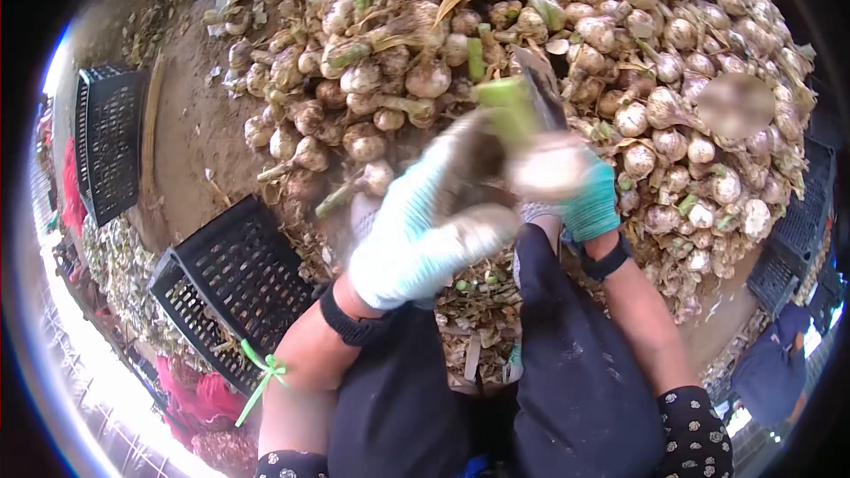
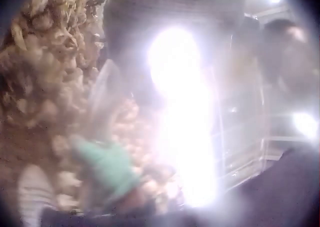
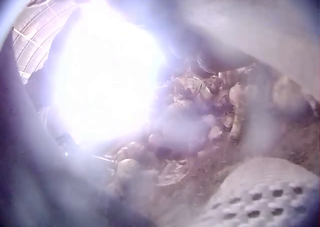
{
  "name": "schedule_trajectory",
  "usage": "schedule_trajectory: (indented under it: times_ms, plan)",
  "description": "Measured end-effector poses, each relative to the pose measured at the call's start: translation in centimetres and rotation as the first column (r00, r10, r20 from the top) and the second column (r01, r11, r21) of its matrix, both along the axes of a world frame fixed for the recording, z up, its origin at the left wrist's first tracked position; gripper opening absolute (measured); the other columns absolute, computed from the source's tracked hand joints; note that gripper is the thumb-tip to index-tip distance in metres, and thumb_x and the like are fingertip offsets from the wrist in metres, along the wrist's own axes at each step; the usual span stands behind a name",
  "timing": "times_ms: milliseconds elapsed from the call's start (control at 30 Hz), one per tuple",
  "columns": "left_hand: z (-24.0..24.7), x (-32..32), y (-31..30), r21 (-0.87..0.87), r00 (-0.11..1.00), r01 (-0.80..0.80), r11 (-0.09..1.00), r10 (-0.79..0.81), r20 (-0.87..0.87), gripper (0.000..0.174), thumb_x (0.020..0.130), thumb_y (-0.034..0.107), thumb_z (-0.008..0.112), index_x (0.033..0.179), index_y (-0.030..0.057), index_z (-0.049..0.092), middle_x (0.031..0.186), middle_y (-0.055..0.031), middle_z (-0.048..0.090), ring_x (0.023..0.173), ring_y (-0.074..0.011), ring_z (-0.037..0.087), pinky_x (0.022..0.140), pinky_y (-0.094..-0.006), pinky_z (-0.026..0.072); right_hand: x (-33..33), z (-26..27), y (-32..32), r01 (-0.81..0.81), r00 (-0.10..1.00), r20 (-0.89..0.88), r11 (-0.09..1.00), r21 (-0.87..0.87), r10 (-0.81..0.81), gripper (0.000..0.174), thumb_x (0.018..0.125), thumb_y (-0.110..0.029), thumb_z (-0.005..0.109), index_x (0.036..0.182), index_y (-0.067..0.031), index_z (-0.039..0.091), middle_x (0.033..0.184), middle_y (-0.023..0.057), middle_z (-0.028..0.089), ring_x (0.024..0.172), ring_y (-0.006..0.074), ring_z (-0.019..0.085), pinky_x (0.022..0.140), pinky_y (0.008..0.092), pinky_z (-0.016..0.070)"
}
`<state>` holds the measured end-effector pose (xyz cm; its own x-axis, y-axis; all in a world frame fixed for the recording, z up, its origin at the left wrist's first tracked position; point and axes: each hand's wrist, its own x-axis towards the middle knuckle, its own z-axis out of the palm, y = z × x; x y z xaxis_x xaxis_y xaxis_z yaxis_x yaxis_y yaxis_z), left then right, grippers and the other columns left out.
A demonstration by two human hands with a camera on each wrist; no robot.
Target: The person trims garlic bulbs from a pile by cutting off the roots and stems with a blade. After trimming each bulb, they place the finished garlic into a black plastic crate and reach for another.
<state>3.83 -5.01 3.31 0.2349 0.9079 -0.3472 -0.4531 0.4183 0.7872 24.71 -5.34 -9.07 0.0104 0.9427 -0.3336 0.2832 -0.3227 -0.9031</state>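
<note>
Both hands wear white and teal gloves. In the head view the left hand (image 1: 425, 221) curls round a blurred brown garlic bulb (image 1: 479, 158), its thumb extended below. A thick green stem (image 1: 509, 108) rises above those fingers. Close on the right, the right hand (image 1: 575, 184) grips a tool with a dark flat blade (image 1: 544, 88) beside the stem; its handle is hidden. The left wrist view shows the right hand (image 2: 110, 168) blurred, with a pale blade-like shape (image 2: 103, 94) above it. Glare and blur cover much of the right wrist view.
A large garlic heap (image 1: 673, 115) spreads ahead and to the right. A black crate (image 1: 243, 279) stands by the left forearm, another crate (image 1: 111, 146) farther left. Stacked crates (image 1: 788, 239) and a person in dark clothes (image 1: 770, 367) are at right. Trimmings (image 1: 478, 301) lie between the legs.
</note>
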Motion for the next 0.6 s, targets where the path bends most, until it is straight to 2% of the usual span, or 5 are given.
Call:
schedule_trajectory:
  times_ms: [67,133,267,467,600]
  plan:
    - [0.9,-0.7,1.0,0.109,0.977,0.17,0.979,-0.153,-0.146,0.056,0.072,0.011,0.066,0.122,-0.0006,0.043,0.113,-0.0144,0.054,0.105,-0.0217,0.053,0.084,-0.0307,0.0447,-1.7,3.1,1.0,-0.027,0.981,0.191,0.996,-0.085,0.043,0.032,0.069,-0.019,0.071,0.09,0.0025,0.059,0.069,0.0061,0.06,0.061,0.0111,0.055,0.059,0.0257,0.0458]
    - [-3.5,-2.7,0.1,0.139,0.445,0.33,0.934,-0.024,-0.895,0.051,0.068,0.008,0.065,0.115,0.0031,0.049,0.105,-0.016,0.057,0.099,-0.024,0.056,0.08,-0.031,0.0468,-1.5,3.2,1.4,-0.025,0.976,0.213,0.996,-0.087,0.044,0.031,0.069,-0.018,0.071,0.09,0.0024,0.059,0.069,0.0065,0.061,0.061,0.0112,0.055,0.059,0.0256,0.0458]
    - [-11.1,-7.0,-3.2,-0.404,-0.42,0.38,0.832,-0.234,-0.877,0.057,0.06,0.018,0.068,0.11,0.0082,0.044,0.093,-0.0157,0.054,0.083,-0.032,0.055,0.075,-0.0414,0.042,-1.6,3.4,0.7,-0.051,0.964,0.258,0.996,-0.074,0.068,0.03,0.07,-0.018,0.071,0.089,0.0016,0.059,0.071,0.0071,0.062,0.063,0.0118,0.056,0.06,0.0257,0.0462]
    - [-10.8,-6.6,-4.1,-0.259,-0.083,0.249,0.933,-0.246,-0.966,0.066,0.056,0.014,0.072,0.114,0.0038,0.043,0.096,-0.0154,0.054,0.086,-0.033,0.056,0.078,-0.0369,0.0463,-4.3,4.6,0.2,-0.162,0.967,0.184,0.983,-0.084,0.175,0.027,0.07,-0.019,0.071,0.087,-0.0014,0.06,0.075,0.008,0.063,0.067,0.0147,0.059,0.061,0.0269,0.0469]
    - [-8.5,-6.4,-3.5,-0.193,0.913,-0.068,0.979,-0.017,-0.408,0.052,0.064,0.012,0.072,0.109,-0.0045,0.05,0.094,-0.0086,0.06,0.082,-0.0133,0.058,0.075,-0.0271,0.0484,-5.3,5.9,-0.1,-0.458,0.854,0.375,0.863,0.213,0.361,0.028,0.064,-0.016,0.069,0.089,-0.0031,0.061,0.078,0.012,0.06,0.067,0.0258,0.059,0.063,0.0334,0.0472]
